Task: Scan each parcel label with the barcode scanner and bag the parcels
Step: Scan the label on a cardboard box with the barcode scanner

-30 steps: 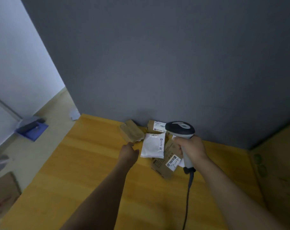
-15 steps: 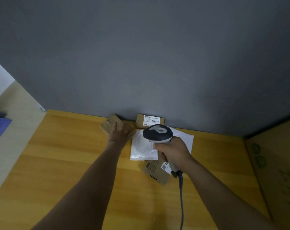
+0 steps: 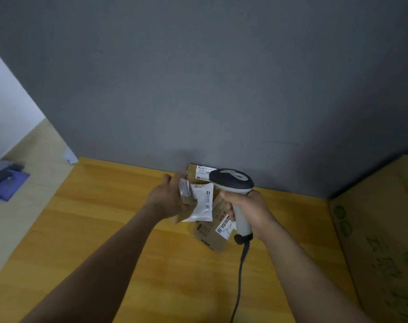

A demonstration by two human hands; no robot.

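Four parcels are showing, none bagged as far as can be judged. A small brown parcel (image 3: 186, 194), blurred, is being gripped by the left hand (image 3: 168, 199) above the yellow wooden table (image 3: 105, 229). A white plastic mailer (image 3: 201, 206), a flat brown cardboard packet (image 3: 208, 238) and a brown labelled box (image 3: 199, 172) are lying just beside it. The right hand (image 3: 249, 208) is gripping the grey-and-white corded barcode scanner (image 3: 232, 180). No bag is appearing; most of the scanning probably remains.

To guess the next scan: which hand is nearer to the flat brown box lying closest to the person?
Right. The right hand, gripping the scanner, is at the right edge of the flat brown box; the left hand, holding a small parcel, is farther left.
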